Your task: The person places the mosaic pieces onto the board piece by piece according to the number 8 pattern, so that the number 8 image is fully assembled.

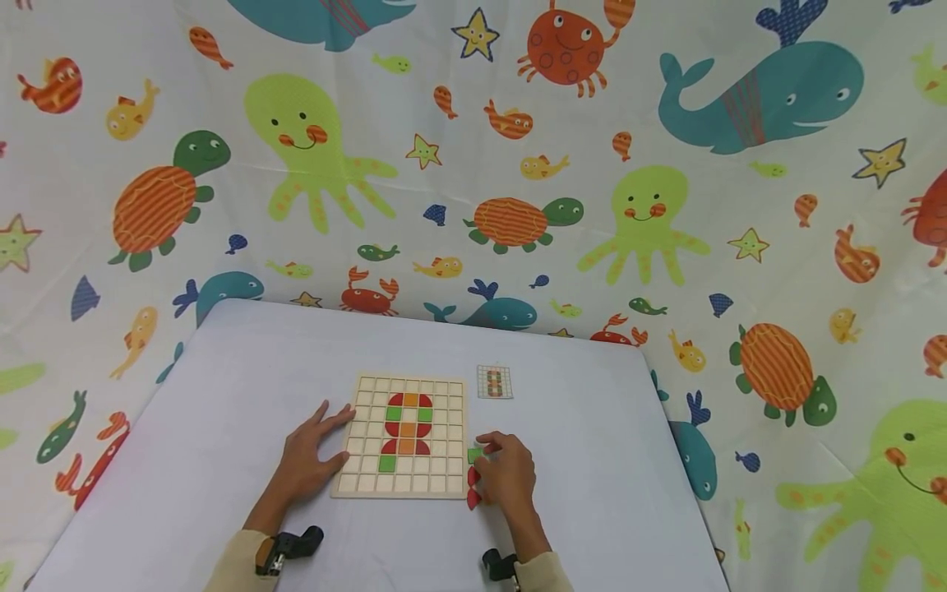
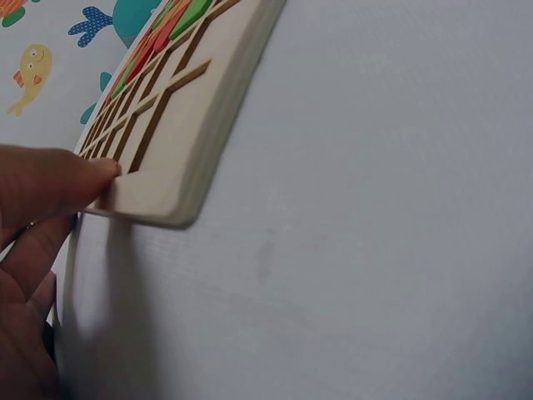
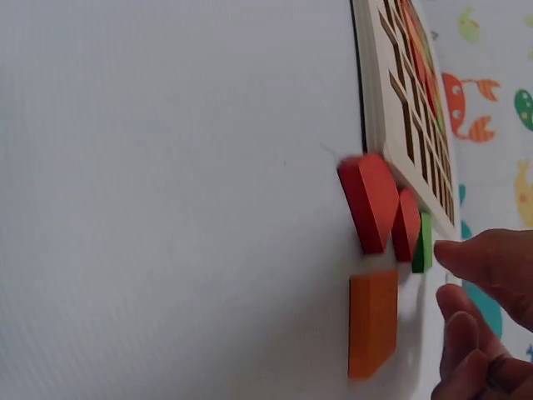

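A wooden grid board [image 1: 440,485] lies on the white table with red, orange and green pieces set in its middle squares. My left hand [image 1: 307,456] rests at the board's left side, fingers spread; in the left wrist view the thumb [image 2: 96,179] touches the board near a corner. Close to the right edge, my right hand [image 1: 509,475] is over a loose green block [image 3: 423,243], thumb and finger apart beside it. Two red curved blocks [image 3: 371,204] lie next to the green one. An orange block [image 3: 373,323] shows in the right wrist view; my right hand hides it from the head view.
A small card [image 1: 494,382] with a printed grid pattern lies behind the board's right corner. The white table [image 1: 607,460] ends at a curtain [image 1: 459,181] printed with sea animals. Each forearm wears a black wrist camera [image 1: 299,543].
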Motion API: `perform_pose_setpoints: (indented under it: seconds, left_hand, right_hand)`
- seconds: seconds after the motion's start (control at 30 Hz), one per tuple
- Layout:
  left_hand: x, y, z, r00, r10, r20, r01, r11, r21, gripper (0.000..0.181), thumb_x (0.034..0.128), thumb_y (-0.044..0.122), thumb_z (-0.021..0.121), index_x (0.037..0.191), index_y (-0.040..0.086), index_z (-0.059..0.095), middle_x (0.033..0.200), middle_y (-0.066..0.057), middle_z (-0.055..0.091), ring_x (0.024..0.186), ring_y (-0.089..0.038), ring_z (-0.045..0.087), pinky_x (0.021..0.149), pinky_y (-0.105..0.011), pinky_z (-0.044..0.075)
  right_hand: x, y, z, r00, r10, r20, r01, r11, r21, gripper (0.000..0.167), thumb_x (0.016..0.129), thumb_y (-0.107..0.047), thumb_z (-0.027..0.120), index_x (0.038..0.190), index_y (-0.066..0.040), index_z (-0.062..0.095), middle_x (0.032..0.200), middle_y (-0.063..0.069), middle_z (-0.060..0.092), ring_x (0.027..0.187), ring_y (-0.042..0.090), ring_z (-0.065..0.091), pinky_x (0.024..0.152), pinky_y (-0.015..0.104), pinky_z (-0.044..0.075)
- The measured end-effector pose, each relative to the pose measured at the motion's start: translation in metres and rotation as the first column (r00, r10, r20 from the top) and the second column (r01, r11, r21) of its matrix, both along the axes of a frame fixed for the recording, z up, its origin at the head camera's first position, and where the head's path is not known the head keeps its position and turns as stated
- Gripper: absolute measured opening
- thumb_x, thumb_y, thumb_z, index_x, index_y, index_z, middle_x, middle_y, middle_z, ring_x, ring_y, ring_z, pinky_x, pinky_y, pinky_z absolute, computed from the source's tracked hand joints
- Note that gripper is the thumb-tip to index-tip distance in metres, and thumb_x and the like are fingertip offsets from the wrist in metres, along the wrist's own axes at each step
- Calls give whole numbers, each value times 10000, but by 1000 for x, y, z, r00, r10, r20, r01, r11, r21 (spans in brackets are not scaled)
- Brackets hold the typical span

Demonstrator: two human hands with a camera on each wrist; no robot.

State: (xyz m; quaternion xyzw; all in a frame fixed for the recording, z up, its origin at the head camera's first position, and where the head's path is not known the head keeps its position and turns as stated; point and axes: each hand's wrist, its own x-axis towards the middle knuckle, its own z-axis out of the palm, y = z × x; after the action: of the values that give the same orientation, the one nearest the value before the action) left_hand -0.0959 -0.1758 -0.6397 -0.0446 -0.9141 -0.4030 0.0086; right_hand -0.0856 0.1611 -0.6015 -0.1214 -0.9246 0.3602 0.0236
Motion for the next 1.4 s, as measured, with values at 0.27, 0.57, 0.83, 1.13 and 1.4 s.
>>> perform_pose_setpoints:
  seconds: [0.27,0.57,0.83,1.13,1.4]
  left_hand:
    - [0,1,1,1000,2,13,-2,1000,5,705,870,87,807,1532,129,568,1653,-197,458,1590,-531,254,1195,-820,169]
    - [0,2,3,1000,2,2,-2,1000,2,703,866,82,810,1527,125,574,1652,-209,457,1582,-538,270,1186,-823,192]
    - [0,1,2,1000,0,10,0,1000,2,709,871,75,805,1536,123,563,1656,-203,452,1589,-534,256,1200,-814,173]
    - [1,1,2,1000,-6,-2,6,1000,12,702,869,72,804,1530,121,571,1652,-199,460,1583,-541,266,1189,-821,187]
    - [0,0,2,1000,-1,-2,1,1000,6,705,873,83,808,1535,126,567,1649,-191,467,1584,-538,267,1187,-822,190]
  right_hand:
    - [0,10,-1,995,82,58,-83,997,7,346,812,-25,867,1106,-201,819,934,-2,657,759,152,508,596,271,396]
    - [-3,8,-3,992,116,59,-117,993,23,246,829,-46,872,993,-218,810,883,-20,629,734,136,496,585,266,371]
    - [-4,11,-7,983,177,47,-179,983,42,279,819,-28,881,1007,-214,791,890,-30,634,740,119,502,604,244,397]
    - [-3,7,-9,989,145,-7,-145,988,-58,293,856,-37,848,1071,-220,769,948,-36,645,728,104,526,586,242,434]
    - [1,-14,-4,985,160,-60,-166,981,-104,301,862,-76,852,1096,-256,794,963,-67,668,708,58,512,605,199,448]
